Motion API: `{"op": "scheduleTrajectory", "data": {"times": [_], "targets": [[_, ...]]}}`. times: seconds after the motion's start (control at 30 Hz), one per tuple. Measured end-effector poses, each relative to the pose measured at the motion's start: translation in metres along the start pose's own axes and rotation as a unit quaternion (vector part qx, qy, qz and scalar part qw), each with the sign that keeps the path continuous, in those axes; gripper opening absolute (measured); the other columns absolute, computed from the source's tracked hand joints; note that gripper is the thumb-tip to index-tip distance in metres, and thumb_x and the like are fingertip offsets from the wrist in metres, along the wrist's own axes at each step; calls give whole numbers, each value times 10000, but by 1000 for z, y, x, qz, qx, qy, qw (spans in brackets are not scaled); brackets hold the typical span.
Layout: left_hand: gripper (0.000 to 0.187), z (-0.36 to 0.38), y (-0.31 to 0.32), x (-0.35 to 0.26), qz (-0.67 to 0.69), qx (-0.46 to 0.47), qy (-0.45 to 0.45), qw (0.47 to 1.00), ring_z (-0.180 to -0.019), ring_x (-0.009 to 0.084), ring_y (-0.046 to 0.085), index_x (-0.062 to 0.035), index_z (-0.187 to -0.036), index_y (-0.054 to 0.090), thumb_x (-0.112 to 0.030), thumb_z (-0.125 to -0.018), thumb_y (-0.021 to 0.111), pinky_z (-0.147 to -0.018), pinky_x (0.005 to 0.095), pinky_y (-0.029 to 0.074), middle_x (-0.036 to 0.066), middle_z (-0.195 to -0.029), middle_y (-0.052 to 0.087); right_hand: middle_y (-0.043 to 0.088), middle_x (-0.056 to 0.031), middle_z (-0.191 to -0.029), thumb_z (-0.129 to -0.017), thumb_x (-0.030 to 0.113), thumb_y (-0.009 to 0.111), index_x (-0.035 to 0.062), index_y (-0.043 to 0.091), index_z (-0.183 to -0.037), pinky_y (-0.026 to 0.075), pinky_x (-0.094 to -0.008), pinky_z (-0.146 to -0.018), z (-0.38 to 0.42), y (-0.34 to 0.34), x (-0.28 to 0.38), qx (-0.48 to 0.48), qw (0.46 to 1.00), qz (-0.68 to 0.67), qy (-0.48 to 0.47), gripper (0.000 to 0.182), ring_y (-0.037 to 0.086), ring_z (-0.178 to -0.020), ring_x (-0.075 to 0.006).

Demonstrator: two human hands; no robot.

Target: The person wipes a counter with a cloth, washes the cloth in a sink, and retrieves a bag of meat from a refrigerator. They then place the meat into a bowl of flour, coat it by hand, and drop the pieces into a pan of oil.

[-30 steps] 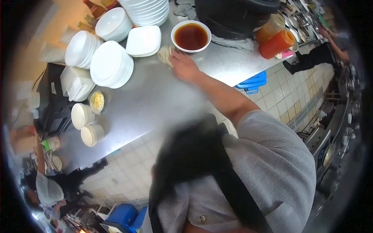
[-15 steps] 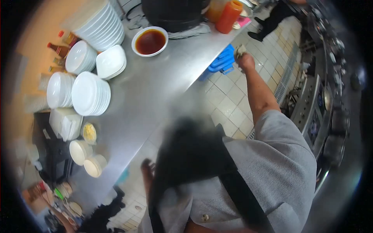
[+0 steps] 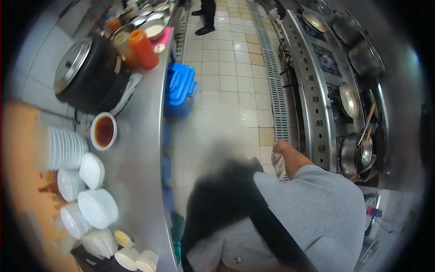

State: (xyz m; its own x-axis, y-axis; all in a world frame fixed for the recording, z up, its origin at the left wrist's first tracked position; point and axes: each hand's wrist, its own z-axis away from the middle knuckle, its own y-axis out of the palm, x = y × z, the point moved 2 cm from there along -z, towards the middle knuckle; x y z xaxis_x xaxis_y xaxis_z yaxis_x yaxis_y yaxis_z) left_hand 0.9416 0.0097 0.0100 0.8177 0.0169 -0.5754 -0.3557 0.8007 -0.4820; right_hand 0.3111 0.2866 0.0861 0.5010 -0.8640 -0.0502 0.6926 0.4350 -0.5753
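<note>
My right hand [image 3: 282, 147] is closed around a pale cloth [image 3: 277, 162], which hangs down beside my forearm. It is over the tiled floor, a little left of the stove front and near the drain grate. My left hand is out of sight, and a dark blur covers the area in front of my apron. On the steel counter [image 3: 140, 136] to my left are a white bowl of dark brown liquid [image 3: 104, 131] and stacks of white bowls [image 3: 98, 208].
A stove [image 3: 317, 97] with lit burners, pans and a pot [image 3: 351, 154] runs along the right. A blue lidded bin [image 3: 180, 86] stands by the counter. A black cooker [image 3: 90, 77] and an orange squeeze bottle [image 3: 143, 49] sit at its far end. Another person's legs [image 3: 207, 16] are ahead.
My view has swung round to the right, down the aisle and stove. My right hand, still with the cloth, has come in closer to my body. My left hand has left the view.
</note>
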Motion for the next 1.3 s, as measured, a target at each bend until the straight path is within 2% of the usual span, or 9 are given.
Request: {"op": "scheduleTrajectory", "data": {"times": [0.03, 0.13, 0.53, 0.73, 0.77, 0.83, 0.93, 1.2, 1.3], "targets": [[284, -13, -4, -8, -22, 9, 10, 1000, -855, 261, 618, -85, -1101, 562, -175, -831, 578, -668, 385, 509, 94, -1023, 609, 647, -198, -1020, -749, 373, 621, 40, 690, -954, 508, -399, -798, 18, -10, -4, -125, 985, -94, 80, 398, 635, -934, -307], [277, -63, -21, -49, -73, 34, 45, 996, -847, 258, 621, -80, -1094, 567, -164, -830, 576, -667, 384, 510, 97, -1017, 613, 572, -183, -1183, -880, 384, 511, 33, 631, -1069, 443, -408, -921, 17, -31, -19, -92, 970, -191, 116, 416, 539, -1105, -347], [251, -268, -14, -326, 44, 91, 93, 991, -818, 245, 631, -60, -1069, 585, -125, -827, 570, -663, 381, 516, 106, -992, 629, 596, -227, -1101, -864, 328, 546, 8, 606, -1071, 435, -433, -916, -47, -137, -96, -317, 865, -379, 88, 386, 544, -1071, -377], [303, -297, -4, -403, 214, 141, -71, 964, -827, 269, 633, -107, -1147, 554, -199, -859, 567, -701, 407, 522, 87, -1050, 624, 616, -230, -1025, -828, 296, 570, 39, 623, -1018, 449, -453, -863, -71, -157, -105, -327, 852, -395, 108, 324, 576, -999, -385], [325, -340, 2, -351, 20, 184, 64, 981, -860, 276, 629, -112, -1144, 563, -207, -834, 589, -731, 412, 515, 92, -1070, 622, 617, -230, -1021, -821, 295, 576, 38, 627, -1017, 449, -455, -866, -81, -151, -107, -292, 873, -375, 111, 327, 575, -996, -389], [372, -388, 10, -310, -421, 70, 357, 831, -925, 291, 621, -122, -1138, 579, -221, -784, 633, -792, 423, 501, 102, -1108, 619, 621, -228, -1016, -804, 279, 579, 41, 647, -994, 452, -456, -869, -104, -125, -111, -236, 902, -340, 119, 312, 581, -992, -375], [385, -401, -5, -347, -339, 149, 219, 903, -946, 293, 614, -124, -1131, 586, -230, -766, 643, -810, 424, 494, 103, -1114, 617, 644, -194, -992, -775, 252, 563, 63, 696, -905, 484, -432, -826, -143, -68, -127, -25, 995, 72, -70, 266, 617, -964, -313], [419, -543, -23, -514, -451, 221, 276, 820, -1001, 300, 595, -127, -1112, 604, -253, -718, 669, -857, 429, 477, 108, -1130, 611, 676, -168, -927, -731, 169, 600, 50, 713, -858, 517, -394, -775, -133, -120, -123, 54, 998, 11, -20, 208, 658, -847, -303], [434, -617, -23, -627, -566, 231, 309, 728, -1033, 310, 581, -125, -1095, 613, -282, -697, 685, -882, 437, 466, 114, -1142, 605, 667, -186, -923, -745, 152, 554, 11, 685, -913, 518, -410, -758, -141, -142, -120, -38, 960, -256, 108, 256, 656, -826, -323]]}}
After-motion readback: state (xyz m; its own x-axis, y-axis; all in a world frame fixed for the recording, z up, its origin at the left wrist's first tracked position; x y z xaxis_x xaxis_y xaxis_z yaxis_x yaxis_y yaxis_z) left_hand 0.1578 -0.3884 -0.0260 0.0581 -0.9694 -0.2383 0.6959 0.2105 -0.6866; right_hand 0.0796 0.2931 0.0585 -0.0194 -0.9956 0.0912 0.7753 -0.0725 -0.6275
